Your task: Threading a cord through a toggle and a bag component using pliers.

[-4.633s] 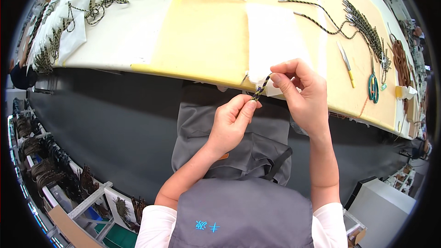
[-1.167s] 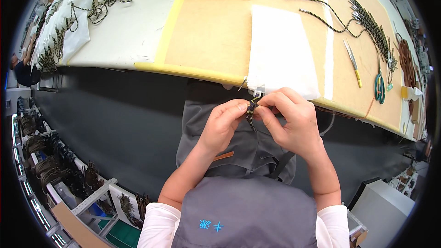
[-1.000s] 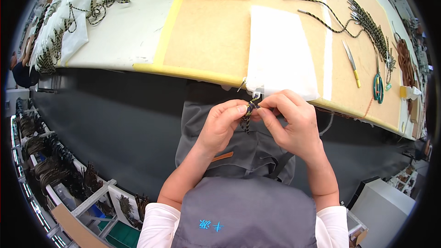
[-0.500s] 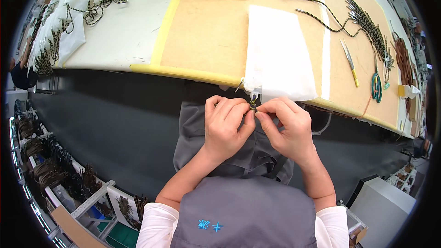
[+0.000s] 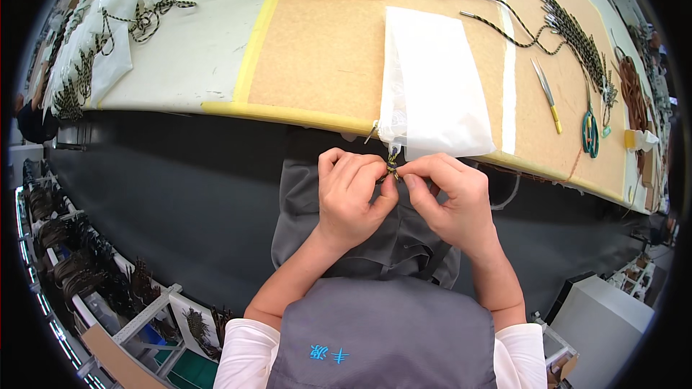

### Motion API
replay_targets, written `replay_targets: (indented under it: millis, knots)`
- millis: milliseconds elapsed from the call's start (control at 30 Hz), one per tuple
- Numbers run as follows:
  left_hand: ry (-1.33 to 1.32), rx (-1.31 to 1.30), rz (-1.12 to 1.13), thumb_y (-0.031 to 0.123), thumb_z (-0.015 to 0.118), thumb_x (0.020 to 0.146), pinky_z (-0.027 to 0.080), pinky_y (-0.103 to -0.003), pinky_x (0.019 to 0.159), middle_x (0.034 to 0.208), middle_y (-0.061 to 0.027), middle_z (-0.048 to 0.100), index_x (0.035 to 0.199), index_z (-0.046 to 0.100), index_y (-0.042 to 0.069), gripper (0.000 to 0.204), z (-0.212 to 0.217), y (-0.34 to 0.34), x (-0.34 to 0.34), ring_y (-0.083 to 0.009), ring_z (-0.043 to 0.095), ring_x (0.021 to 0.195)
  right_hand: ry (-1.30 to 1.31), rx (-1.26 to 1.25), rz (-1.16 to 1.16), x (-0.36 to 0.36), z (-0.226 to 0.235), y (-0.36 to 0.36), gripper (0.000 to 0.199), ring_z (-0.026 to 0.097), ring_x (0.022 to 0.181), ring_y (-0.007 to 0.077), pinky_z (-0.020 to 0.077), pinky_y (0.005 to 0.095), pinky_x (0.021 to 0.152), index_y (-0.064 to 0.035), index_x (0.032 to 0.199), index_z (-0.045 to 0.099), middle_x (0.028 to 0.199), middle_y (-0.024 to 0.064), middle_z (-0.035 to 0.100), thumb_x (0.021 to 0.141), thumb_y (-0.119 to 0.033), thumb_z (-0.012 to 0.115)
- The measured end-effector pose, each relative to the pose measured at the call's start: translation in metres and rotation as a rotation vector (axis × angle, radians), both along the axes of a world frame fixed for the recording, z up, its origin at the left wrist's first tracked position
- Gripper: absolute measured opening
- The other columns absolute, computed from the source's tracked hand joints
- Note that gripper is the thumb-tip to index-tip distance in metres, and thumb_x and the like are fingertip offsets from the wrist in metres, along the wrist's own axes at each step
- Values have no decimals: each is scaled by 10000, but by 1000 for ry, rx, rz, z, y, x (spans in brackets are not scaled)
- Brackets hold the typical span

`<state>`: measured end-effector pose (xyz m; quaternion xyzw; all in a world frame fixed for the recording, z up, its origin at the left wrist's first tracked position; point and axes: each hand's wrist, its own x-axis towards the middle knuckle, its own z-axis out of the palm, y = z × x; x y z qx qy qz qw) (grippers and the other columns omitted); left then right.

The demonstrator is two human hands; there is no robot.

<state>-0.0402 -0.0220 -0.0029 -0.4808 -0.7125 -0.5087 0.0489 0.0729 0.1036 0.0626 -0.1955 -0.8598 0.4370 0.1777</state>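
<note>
My left hand (image 5: 353, 198) and my right hand (image 5: 450, 198) meet fingertip to fingertip just below the table's front edge, over my grey apron. Both pinch a short black-and-yellow braided cord (image 5: 391, 168), of which only a small bit shows between the fingers. Directly above the hands a white translucent bag (image 5: 432, 86) lies on the brown table top (image 5: 317, 50), with its lower corner hanging over the edge close to the cord.
More braided cords (image 5: 569, 43) lie in a bundle at the far right, next to tweezers (image 5: 546, 90) with a yellow tip and green-handled scissors (image 5: 591, 133). White bags with cords (image 5: 108, 36) are piled at the far left. Shelves with goods stand below left.
The hands have come down from above the table edge and closed together; the cord that stood out between them is now almost hidden in the fingertips.
</note>
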Motion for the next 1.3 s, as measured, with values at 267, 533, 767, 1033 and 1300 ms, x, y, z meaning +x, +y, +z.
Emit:
replay_targets:
  millis: [267,533,767,1033,1300]
  knots:
    - [-22,21,-63,-25,735,708,450,-376,754,877,-95,684,870,634,27,198,3,1,-4,-260,614,738,-91,-206,-122,-2,-1,-4,100,689,727,113,540,248,592,-17,933,694,862,58,724,851,-41,746]
    - [-410,22,-216,9,702,829,465,-331,720,886,-101,681,902,663,-12,85,5,-5,-7,-244,624,758,-3,-404,-208,0,-13,-13,164,705,840,151,566,276,764,-9,1030,702,920,79,718,881,-61,749]
    - [-712,-17,-205,64,700,916,493,-283,675,866,-108,677,913,678,-30,97,5,-7,-6,-170,634,767,121,-419,-198,7,-44,-26,205,686,956,171,545,285,848,17,1113,683,1030,95,696,923,-55,713]
    - [-780,-30,-269,87,698,928,542,-301,762,968,-108,660,1030,681,-44,167,7,3,-6,-185,648,862,176,-927,-183,13,-47,-24,184,629,961,94,517,265,889,36,1128,647,1042,37,681,1001,-97,639]
    - [-1084,85,-355,55,614,990,480,-281,921,1134,-85,671,1122,680,-32,171,-10,2,8,-129,615,987,-332,-184,2,33,0,22,209,681,685,121,550,289,648,-38,985,732,783,103,710,876,-213,765]
